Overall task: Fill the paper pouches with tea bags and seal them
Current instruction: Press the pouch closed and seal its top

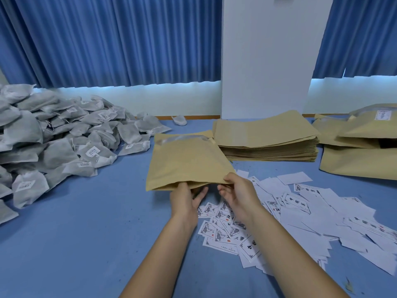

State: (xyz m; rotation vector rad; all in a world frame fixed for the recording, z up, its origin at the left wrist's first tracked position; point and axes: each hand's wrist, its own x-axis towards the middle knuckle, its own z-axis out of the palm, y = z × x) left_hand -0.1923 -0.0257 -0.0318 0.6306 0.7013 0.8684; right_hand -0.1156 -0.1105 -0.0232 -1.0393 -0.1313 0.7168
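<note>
On the near part of the blue worktop [86, 233], a scatter of white paper labels [225, 226] lies just under the wrists. They are printed with an ink drawing, a red seal and large brush-written characters, too skewed to read with certainty. Just above them both hands hold one brown paper pouch [184, 160] off the surface by its near, open edge. The left hand [185, 200] has its fingers tucked out of sight under the paper, and the right hand [236, 190] pinches the upper lip between thumb and fingers, so the mouth gapes slightly. The pouch looks light, thin and easily creased, with a clear window at its far end. It is probably best held by the lip at both corners, as it is now. Beyond it sits a neat stack of flat pouches [266, 138], and to the right lie several bulkier pouches [361, 147], one carrying a label too small to read. To the left, a big heap of soft grey tea bags [53, 136] carries small white stickers, also illegible. Blue curtains [107, 39] hang behind.
</note>
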